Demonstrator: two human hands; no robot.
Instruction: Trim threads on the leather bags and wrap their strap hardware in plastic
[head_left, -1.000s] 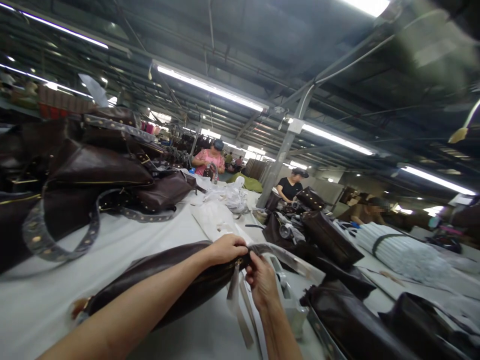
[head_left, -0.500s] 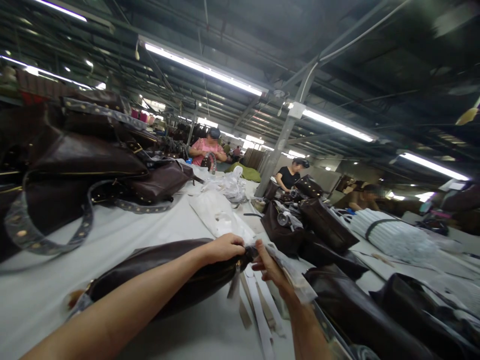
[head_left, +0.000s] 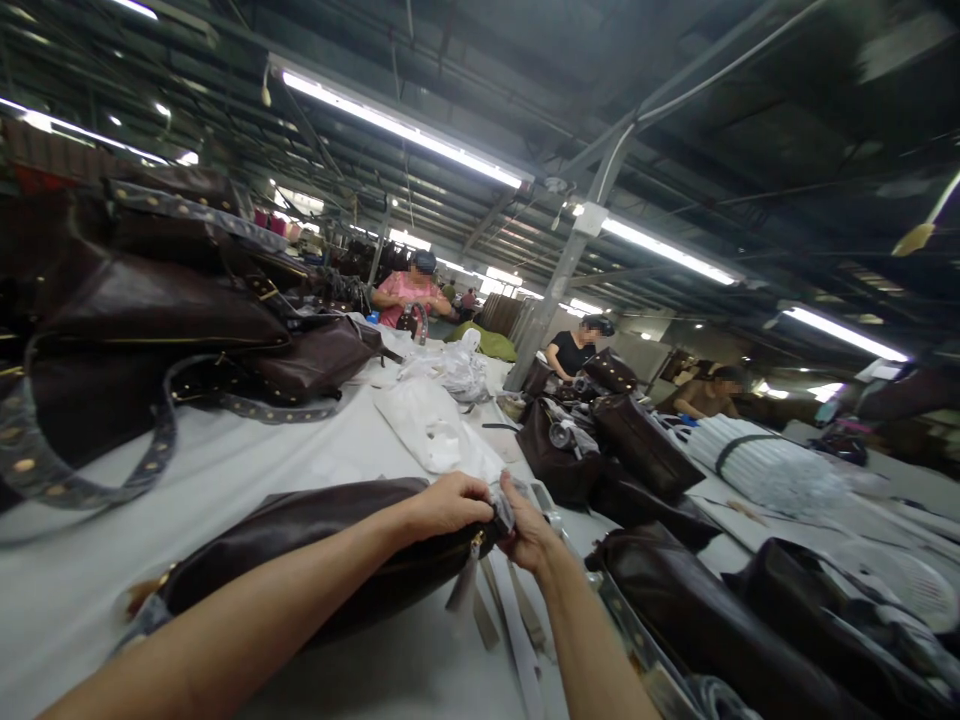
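While the left hand (head_left: 454,505) bends its fingers over the top edge of a dark brown leather handbag (head_left: 394,588), the right hand (head_left: 525,538) meets it at the bag's right end. The bag lies lengthwise on the white-covered tabletop (head_left: 330,455), directly in front of the person and partly behind the left forearm. The left hand is closed on the leather near that end. The right hand is partly curled, thumb raised, against crinkled clear plastic wrap (head_left: 502,508); whether it pinches the wrap or only touches it, I cannot tell.

Just below the hands, a gold zipper slider (head_left: 477,542) carries a wrapped pull tab (head_left: 462,588), near some pale strips (head_left: 517,625) that lie on the cloth.

Judging by its rounded, gently creased sides, the bag should be soft, somewhat padded and fairly light, giving under pressure rather than holding a rigid shape. Its glossy leather probably marks easily and may slide a little on the cloth, and the wrap looks slippery and thin enough to tear. The firmest places to take hold are likely the seamed end and the zipper edge, with fingertips rather than nails kept on the leather.
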